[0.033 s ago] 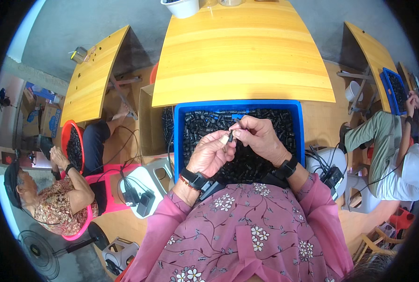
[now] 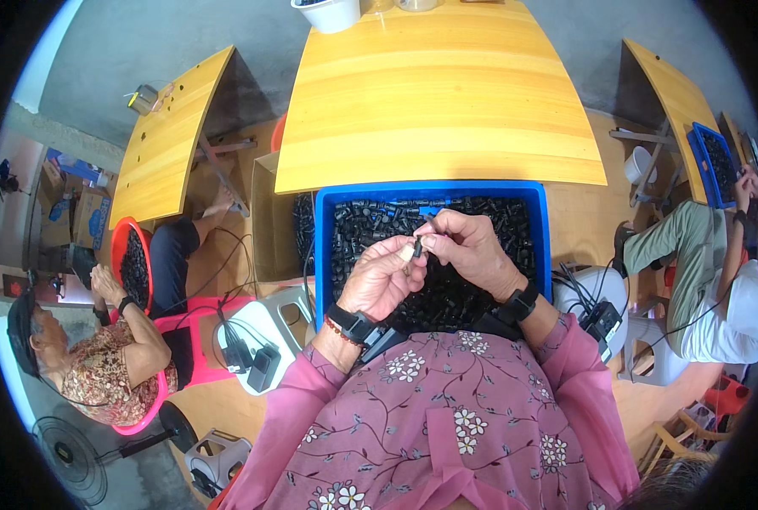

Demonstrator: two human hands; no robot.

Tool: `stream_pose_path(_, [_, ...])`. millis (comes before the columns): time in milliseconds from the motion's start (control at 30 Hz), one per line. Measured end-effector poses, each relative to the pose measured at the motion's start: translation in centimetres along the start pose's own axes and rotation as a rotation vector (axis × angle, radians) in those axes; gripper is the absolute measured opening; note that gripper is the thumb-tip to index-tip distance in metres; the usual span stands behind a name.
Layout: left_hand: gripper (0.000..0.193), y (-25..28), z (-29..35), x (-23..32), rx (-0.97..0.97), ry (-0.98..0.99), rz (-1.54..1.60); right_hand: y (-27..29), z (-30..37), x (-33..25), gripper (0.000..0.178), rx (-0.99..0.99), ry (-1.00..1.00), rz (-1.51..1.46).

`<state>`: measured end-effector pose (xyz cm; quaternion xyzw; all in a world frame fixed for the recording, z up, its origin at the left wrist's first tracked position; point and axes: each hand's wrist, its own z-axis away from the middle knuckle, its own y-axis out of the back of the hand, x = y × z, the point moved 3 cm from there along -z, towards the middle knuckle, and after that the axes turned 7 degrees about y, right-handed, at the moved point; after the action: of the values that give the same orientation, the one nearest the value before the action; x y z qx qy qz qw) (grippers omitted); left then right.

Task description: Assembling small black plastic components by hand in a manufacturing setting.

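Over a blue tub (image 2: 543, 246) full of small black plastic parts (image 2: 370, 223), both hands meet with their fingertips together. My left hand (image 2: 379, 279) is closed, its thumb and fingers pinching a small black plastic part (image 2: 417, 247). Closed as well, my right hand (image 2: 477, 257) grips the same part from the other side. A thin dark piece shows at the right index finger; whether it belongs to that part I cannot tell. The fingers hide much of what they hold.
A wooden table (image 2: 438, 102) stands beyond the tub, bearing a white container (image 2: 332, 15) at its far edge. Stools with black devices and cables flank me, a white stool (image 2: 264, 336) at left. Co-workers sit on both sides, near a red basin (image 2: 126, 229) and another blue tub (image 2: 700, 161).
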<state>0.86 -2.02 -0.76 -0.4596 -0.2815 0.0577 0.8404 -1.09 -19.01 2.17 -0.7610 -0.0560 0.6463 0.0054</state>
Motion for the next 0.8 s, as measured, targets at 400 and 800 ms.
stream_pose_path(400, [0.006, 0.3, -0.3, -0.3, -0.079, -0.019, 0.068, 0.0, 0.0, 0.2, 0.012, 0.005, 0.079, 0.108])
stream_pose_path(800, [0.005, -0.2, 1.1, 2.7, -0.113, -0.245, 0.265, 1.6, -0.1, 0.8, 0.016, 0.124, -0.013, 0.141])
